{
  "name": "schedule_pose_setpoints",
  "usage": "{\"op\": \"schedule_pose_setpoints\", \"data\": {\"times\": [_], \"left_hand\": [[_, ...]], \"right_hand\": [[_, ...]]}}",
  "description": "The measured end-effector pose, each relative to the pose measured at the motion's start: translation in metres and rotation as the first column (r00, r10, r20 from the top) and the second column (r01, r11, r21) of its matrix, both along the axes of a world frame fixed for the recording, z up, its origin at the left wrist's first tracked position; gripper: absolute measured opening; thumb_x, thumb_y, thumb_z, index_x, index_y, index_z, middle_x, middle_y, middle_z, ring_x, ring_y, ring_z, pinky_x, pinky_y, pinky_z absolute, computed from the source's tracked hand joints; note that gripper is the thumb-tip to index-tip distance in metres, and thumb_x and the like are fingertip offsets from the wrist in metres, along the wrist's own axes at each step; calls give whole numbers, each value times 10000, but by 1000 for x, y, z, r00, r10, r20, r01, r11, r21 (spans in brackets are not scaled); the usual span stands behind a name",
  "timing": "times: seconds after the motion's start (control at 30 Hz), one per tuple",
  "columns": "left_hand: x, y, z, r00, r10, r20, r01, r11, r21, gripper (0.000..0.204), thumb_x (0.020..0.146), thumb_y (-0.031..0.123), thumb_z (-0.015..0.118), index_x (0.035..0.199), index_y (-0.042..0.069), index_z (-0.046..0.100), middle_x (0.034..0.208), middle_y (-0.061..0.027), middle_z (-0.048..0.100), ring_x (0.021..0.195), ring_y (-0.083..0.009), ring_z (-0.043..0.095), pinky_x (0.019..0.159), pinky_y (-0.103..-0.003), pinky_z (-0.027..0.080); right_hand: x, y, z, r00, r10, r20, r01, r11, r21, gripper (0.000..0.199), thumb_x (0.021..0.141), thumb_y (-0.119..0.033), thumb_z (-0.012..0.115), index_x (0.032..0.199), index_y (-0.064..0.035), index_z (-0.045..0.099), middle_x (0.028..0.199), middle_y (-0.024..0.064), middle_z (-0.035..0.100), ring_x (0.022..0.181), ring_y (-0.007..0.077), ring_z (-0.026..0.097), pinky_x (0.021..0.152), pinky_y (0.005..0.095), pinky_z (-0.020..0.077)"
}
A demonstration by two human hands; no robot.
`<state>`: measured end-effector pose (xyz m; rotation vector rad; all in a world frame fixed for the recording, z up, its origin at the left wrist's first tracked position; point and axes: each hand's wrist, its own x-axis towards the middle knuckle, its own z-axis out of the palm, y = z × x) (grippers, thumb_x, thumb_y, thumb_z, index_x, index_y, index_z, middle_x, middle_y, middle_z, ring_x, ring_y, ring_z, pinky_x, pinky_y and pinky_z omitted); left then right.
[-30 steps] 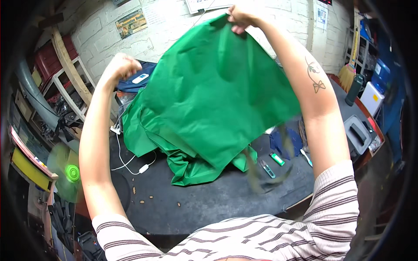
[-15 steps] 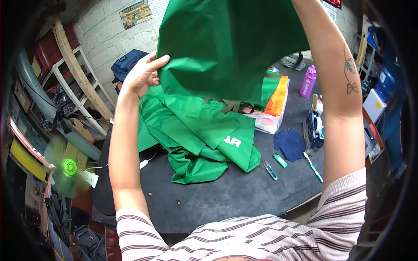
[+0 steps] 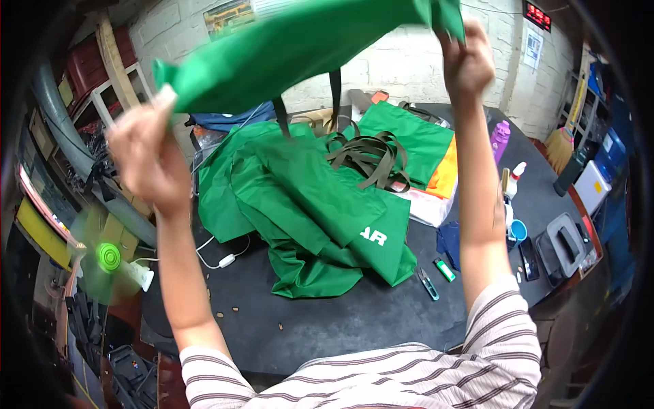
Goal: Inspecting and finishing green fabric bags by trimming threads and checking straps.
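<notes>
Up high, a green cloth bag (image 3: 252,58) is stretched between my two hands, with dark straps hanging from its lower edge. My left hand (image 3: 153,153), blurred by motion, grips its left corner. At the right corner, my right hand (image 3: 470,61) is closed on the cloth. Beneath them a heap of similar green cloth (image 3: 293,198) with white lettering lies on the black table. Dark olive straps (image 3: 371,157) are bunched at the back of that heap. Behind to the right, a folded green cloth (image 3: 395,136) rests over an orange one (image 3: 444,180).
Thread snips (image 3: 428,284), a green lighter (image 3: 444,269) and dark blue cloth (image 3: 447,242) lie on the table's right. A purple bottle (image 3: 501,140) stands farther back, near a grey bin (image 3: 562,245). A white cord (image 3: 227,260) and a spinning green fan (image 3: 109,258) are at the left.
The green bag has swung up and now stretches sideways. My left hand moved out to the left; my right hand came down into view. The heap and straps are more exposed.
</notes>
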<state>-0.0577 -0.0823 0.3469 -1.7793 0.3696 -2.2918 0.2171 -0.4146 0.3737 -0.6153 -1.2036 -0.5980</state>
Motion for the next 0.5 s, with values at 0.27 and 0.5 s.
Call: {"op": "schedule_pose_setpoints", "data": {"times": [0.27, 0.5], "left_hand": [[-25, -55, -230, 374, -646, -665, -181, 653, -736, 423, 845, 133, 659, 1252, 63, 568, 1028, -131, 551, 900, -261, 563, 821, -374, 471], [6, -42, -264, 518, -476, -711, -242, 715, -656, 464, 714, 120, 758, 1146, 55, 602, 932, -101, 585, 917, -279, 538, 839, -393, 437]], "right_hand": [[-44, -35, -299, 594, -580, -557, -219, 550, -806, 392, 665, 43, 447, 1016, -1, 615, 924, 3, 585, 870, 111, 531, 758, 223, 420], [-60, -49, -369, 642, -477, -600, -202, 649, -733, 353, 766, -9, 602, 1118, -29, 577, 1037, 17, 609, 944, 131, 580, 832, 267, 465]]}}
